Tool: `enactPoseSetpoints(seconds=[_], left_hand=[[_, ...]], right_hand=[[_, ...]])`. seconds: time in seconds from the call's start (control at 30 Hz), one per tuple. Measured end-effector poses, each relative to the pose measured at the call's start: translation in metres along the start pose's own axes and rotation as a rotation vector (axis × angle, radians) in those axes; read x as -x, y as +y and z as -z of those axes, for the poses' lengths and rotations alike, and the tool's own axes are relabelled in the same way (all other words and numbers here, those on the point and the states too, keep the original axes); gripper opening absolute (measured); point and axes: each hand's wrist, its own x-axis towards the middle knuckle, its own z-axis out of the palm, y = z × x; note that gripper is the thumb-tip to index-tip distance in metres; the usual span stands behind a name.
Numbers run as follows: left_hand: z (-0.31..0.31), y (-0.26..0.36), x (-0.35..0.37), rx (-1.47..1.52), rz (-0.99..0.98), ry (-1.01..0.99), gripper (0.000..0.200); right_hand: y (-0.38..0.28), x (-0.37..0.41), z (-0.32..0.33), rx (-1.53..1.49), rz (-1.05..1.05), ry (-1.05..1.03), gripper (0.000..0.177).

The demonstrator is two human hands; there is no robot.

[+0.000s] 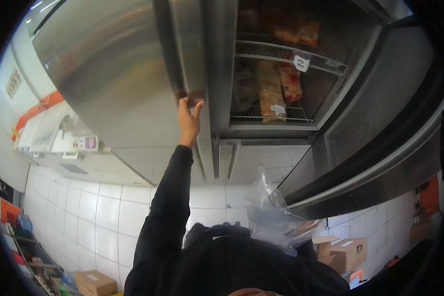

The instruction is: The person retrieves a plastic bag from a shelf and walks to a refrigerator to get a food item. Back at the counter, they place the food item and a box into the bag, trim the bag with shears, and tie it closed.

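Observation:
My left hand (190, 121) is at the edge of a closed steel fridge door (118, 98), its fingers curled over the door's vertical edge and the thumb raised. To the right, another fridge door (380, 138) stands wide open. Inside that compartment, wire shelves (291, 55) carry bagged food, among it a long pale bag (270, 89) and a red-patterned pack (291, 81). A clear plastic bag (276, 212) with something dark in it hangs in front of my body at the right. My right hand is not visible; the bag and my dark clothing cover that area.
White cabinets (54, 133) with a labelled container (86, 143) stand at the left. Cardboard boxes rest at the lower left (95, 283) and lower right (349, 254). White tiles (103, 207) cover the floor. Cluttered items lie along the far left edge.

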Motion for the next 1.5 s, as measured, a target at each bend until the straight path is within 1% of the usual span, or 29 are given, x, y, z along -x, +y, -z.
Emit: enactPoseSetpoints(seconds=[0.07,0.17,0.2,0.27,0.3,0.33,0.4,0.47,0.5,0.57,0.67,0.7,0.8,0.9,0.93,1.03,1.07,1.1,1.13,1.17,1.23,1.27,1.3,1.33,1.37,1.4,1.43,1.47,1.5], left_hand=[[-0.001,-0.014,-0.004,0.043,0.086,-0.059,0.037],[0.014,-0.006,0.003,0.085,0.022,-0.064,0.032],[0.018,-0.011,0.012,0.04,-0.006,-0.002,0.029],[0.027,-0.031,0.046,-0.045,-0.065,0.122,0.023],[0.031,-0.053,0.071,-0.048,0.092,0.101,0.022],[0.032,-0.084,0.103,-0.05,0.249,0.076,0.02],[0.02,-0.171,0.169,0.192,0.722,-0.011,0.031],[0.005,-0.225,0.215,0.027,0.526,-0.323,0.051],[-0.007,-0.238,0.222,-0.069,0.516,-0.374,0.056],[-0.032,-0.25,0.232,-0.26,0.495,-0.481,0.067],[-0.033,-0.218,0.198,-0.19,0.617,-0.425,0.077],[-0.034,-0.211,0.199,-0.262,0.566,-0.422,0.072],[-0.027,-0.2,0.198,-0.353,0.534,-0.479,0.073],[-0.011,-0.197,0.202,-0.351,0.55,-0.576,0.074],[-0.004,-0.191,0.209,-0.347,0.553,-0.596,0.074],[0.055,-0.156,0.268,-0.26,0.369,-0.475,0.076],[0.082,-0.143,0.287,-0.251,0.531,-0.538,0.075],[0.11,-0.131,0.305,-0.186,0.471,-0.504,0.076],[0.131,-0.148,0.352,-0.227,0.485,-0.397,0.069],[0.161,-0.115,0.349,-0.103,0.63,-0.398,0.065],[0.211,-0.114,0.382,-0.181,0.521,-0.359,0.062],[0.233,-0.111,0.396,-0.198,0.473,-0.271,0.065],[0.256,-0.112,0.41,-0.265,0.474,-0.269,0.064],[0.281,-0.117,0.427,-0.336,0.532,-0.277,0.065],[0.299,-0.115,0.435,-0.352,0.536,-0.236,0.065],[0.317,-0.113,0.441,-0.367,0.538,-0.194,0.065],[0.34,-0.121,0.451,-0.416,0.579,-0.263,0.064],[0.358,-0.127,0.458,-0.461,0.615,-0.333,0.064],[0.366,-0.119,0.452,-0.495,0.651,-0.299,0.058]], right_hand=[[0.004,-0.004,-0.017,0.007,-0.009,-0.059,0.042],[0.025,-0.015,-0.054,0.113,0.012,-0.175,0.042],[0.02,-0.024,-0.074,0.111,0.036,-0.217,0.042],[-0.034,-0.053,-0.131,-0.228,-0.005,-0.335,0.037],[-0.028,-0.06,-0.152,-0.264,0.09,-0.391,0.032],[-0.031,-0.069,-0.17,-0.185,0.097,-0.453,0.032],[-0.038,-0.086,-0.201,-0.018,0.105,-0.576,0.031],[-0.032,-0.102,-0.244,-0.089,0.13,-0.504,0.019],[-0.028,-0.109,-0.262,-0.123,0.148,-0.474,0.014],[-0.017,-0.124,-0.286,-0.09,0.15,-0.487,0.013],[0.011,-0.145,-0.315,-0.066,0.184,-0.478,0.014],[0.018,-0.148,-0.311,-0.063,0.198,-0.466,0.014],[0.005,-0.153,-0.309,0.022,0.289,-0.468,0.015],[0.012,-0.155,-0.313,0.036,0.349,-0.478,0.015],[0.015,-0.154,-0.311,0.024,0.334,-0.488,0.015],[0.018,-0.156,-0.316,-0.022,0.332,-0.508,0.015],[0.018,-0.155,-0.315,-0.03,0.345,-0.502,0.016],[0.019,-0.151,-0.313,-0.035,0.356,-0.5,0.018],[0.02,-0.145,-0.312,-0.089,0.352,-0.472,0.02],[0.019,-0.138,-0.314,-0.146,0.349,-0.444,0.023],[0.017,-0.114,-0.314,-0.218,0.321,-0.363,0.026],[0.016,-0.094,-0.307,-0.227,0.29,-0.313,0.027],[0.018,-0.074,-0.298,-0.231,0.257,-0.267,0.027],[0.041,-0.054,-0.29,-0.288,0.262,-0.244,0.025],[0.078,-0.031,-0.282,-0.346,0.269,-0.221,0.023],[0.119,-0.011,-0.265,-0.187,0.204,-0.386,0.025],[0.157,0.012,-0.25,-0.028,0.146,-0.546,0.028],[0.18,0.038,-0.241,0.031,0.094,-0.704,0.03],[0.2,0.059,-0.236,0.094,0.043,-0.857,0.033]])
